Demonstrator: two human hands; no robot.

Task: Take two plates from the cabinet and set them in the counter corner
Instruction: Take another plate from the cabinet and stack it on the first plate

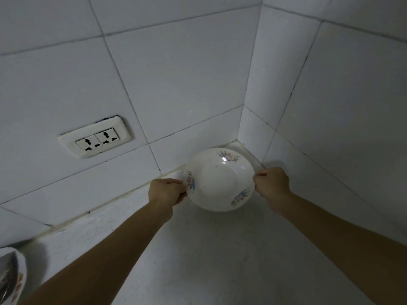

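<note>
Both hands, left hand (166, 191) and right hand (272, 183), pinch opposite rims of the glazed, breakable plate (219, 179): stiff, slippery, best gripped there over the surface (209, 249).

Plate (219, 180): white, glossy, three floral sprigs on rim in pink, blue, green; bright highlight near far sprig.
Counter (198, 260): pale grey-white, faint dark specks.
Wall tiles (180, 73): plain white, bluish cast in dim light, dark grey grout lines; cream sealant strip along wall foot.
Socket plate (95, 137): off-white, two outlets with black pin holes, dark smudge on upper edge.
Dish at lower-left edge (13, 280): white rim, red and yellow motifs, grey shiny inside.
</note>
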